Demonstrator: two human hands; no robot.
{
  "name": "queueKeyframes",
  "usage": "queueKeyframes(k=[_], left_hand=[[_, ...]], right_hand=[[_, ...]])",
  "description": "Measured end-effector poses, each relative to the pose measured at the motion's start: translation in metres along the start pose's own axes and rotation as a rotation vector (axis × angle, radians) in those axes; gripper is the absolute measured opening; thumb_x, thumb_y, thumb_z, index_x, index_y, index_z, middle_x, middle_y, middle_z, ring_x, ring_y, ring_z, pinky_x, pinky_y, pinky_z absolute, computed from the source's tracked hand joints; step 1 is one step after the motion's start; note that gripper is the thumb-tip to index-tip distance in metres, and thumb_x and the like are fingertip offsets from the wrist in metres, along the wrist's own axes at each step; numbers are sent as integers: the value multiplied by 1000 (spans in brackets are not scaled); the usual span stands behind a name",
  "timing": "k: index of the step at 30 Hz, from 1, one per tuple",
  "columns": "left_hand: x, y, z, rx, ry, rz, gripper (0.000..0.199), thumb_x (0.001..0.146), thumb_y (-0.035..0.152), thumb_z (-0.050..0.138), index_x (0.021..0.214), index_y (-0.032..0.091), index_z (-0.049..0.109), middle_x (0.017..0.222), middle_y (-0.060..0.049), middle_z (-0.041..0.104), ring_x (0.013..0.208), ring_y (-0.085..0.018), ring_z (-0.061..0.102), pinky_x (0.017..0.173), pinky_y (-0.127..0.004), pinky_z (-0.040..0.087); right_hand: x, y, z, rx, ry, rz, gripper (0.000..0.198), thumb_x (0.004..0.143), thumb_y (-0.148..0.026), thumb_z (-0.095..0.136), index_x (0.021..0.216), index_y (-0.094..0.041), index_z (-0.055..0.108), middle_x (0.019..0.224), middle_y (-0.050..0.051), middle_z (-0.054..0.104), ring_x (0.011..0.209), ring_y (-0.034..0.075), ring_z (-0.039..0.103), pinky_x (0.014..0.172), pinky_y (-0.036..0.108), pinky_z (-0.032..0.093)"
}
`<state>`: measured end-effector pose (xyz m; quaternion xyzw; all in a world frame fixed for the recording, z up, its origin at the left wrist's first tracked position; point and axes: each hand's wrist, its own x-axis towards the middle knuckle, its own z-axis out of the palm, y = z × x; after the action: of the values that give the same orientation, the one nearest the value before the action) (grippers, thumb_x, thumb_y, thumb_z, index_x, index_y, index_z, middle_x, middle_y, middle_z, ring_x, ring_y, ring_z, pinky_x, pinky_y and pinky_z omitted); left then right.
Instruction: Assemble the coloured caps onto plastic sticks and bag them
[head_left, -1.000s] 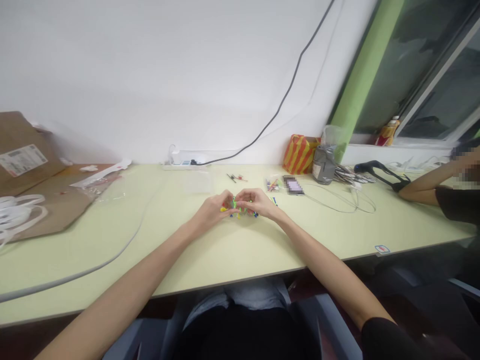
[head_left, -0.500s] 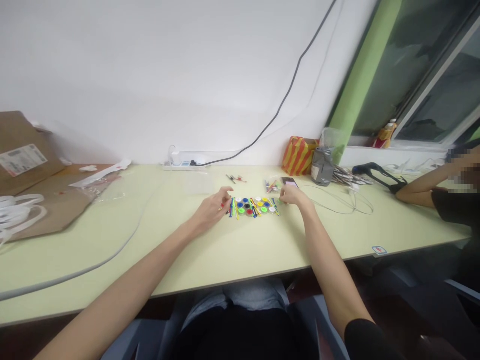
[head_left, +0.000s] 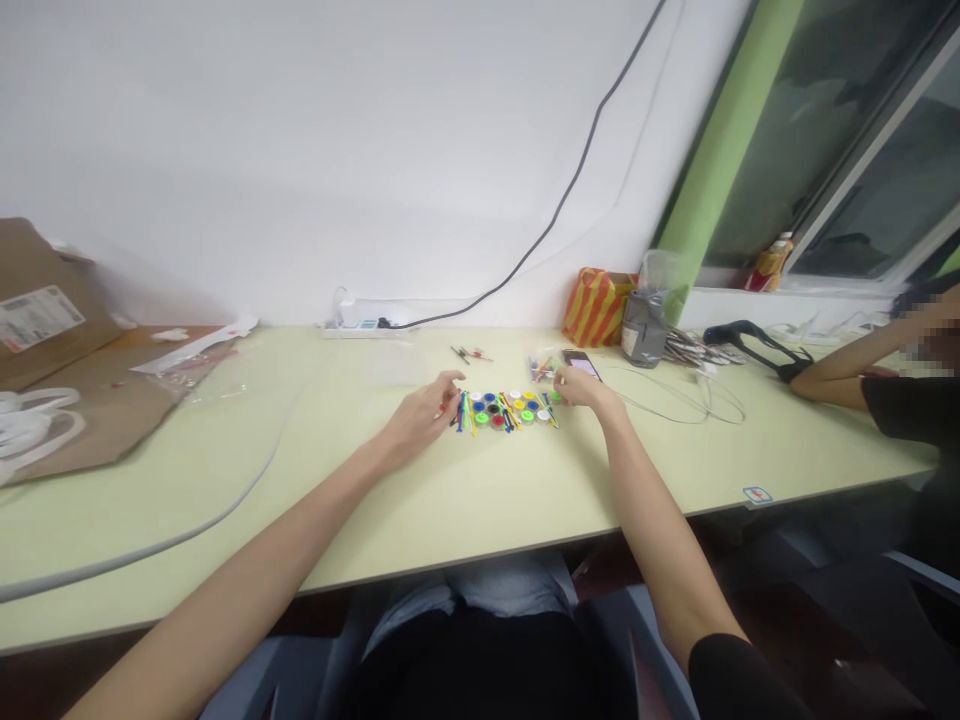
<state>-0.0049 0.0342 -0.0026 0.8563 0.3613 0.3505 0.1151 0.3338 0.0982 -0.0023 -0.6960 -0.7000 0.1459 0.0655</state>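
A row of small coloured discs [head_left: 498, 408] and thin plastic sticks [head_left: 465, 411] lies on the table between my two hands. The discs are blue, green, yellow, red, white and black. My left hand [head_left: 424, 415] rests at the left end of the row, index finger stretched out and fingers apart. Beside its fingers is a small red piece [head_left: 442, 407]. At the right end, my right hand [head_left: 591, 388] has its fingertips closed on a green disc [head_left: 556, 397], its grip partly hidden. More sticks [head_left: 478, 355] lie behind the row.
A clear bag of coloured pieces [head_left: 541, 368] and a phone [head_left: 582, 364] lie behind my right hand. A striped bag [head_left: 598, 307] and a grey pouch [head_left: 643, 328] stand farther back. Brown packaging [head_left: 112, 425] and a thick cable [head_left: 225, 510] occupy the left. A person's arm [head_left: 847, 370] rests at right.
The view has shifted very slightly. My right fingers are a little farther left by the green disc; the left hand is nearly still.
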Motion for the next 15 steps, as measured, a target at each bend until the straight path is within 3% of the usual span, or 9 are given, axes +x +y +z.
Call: queueKeyframes(k=[6,10,13,15], left_hand=[[-1,-1,-1,8,-9,-5,33,99,31,38,132,26,41,90,0,62,76,-14,58,77,-28,47],[-1,-2,-1,20,-6,-2,32,100,31,37,131,26,41,89,0,61,75,-14,58,76,-28,46],[-1,-1,-2,30,-2,-3,31,99,30,38,130,25,42,88,1,61,73,-14,58,75,-28,46],[-1,0,-2,33,2,5,31,99,30,39,129,25,43,87,1,61,73,-14,58,74,-28,46]], right_hand=[[-5,0,2,-4,47,14,25,88,-17,50,110,-18,62,78,6,72,70,19,64,63,24,40],[-7,-6,1,-39,158,26,25,91,-18,48,111,-19,63,100,12,72,89,23,65,70,26,40],[-3,-24,4,-64,291,6,29,95,-20,43,117,-19,61,112,15,69,102,25,63,76,28,41],[7,-45,9,-72,336,-81,31,96,-20,43,122,-20,59,114,14,69,107,26,62,81,30,42]])
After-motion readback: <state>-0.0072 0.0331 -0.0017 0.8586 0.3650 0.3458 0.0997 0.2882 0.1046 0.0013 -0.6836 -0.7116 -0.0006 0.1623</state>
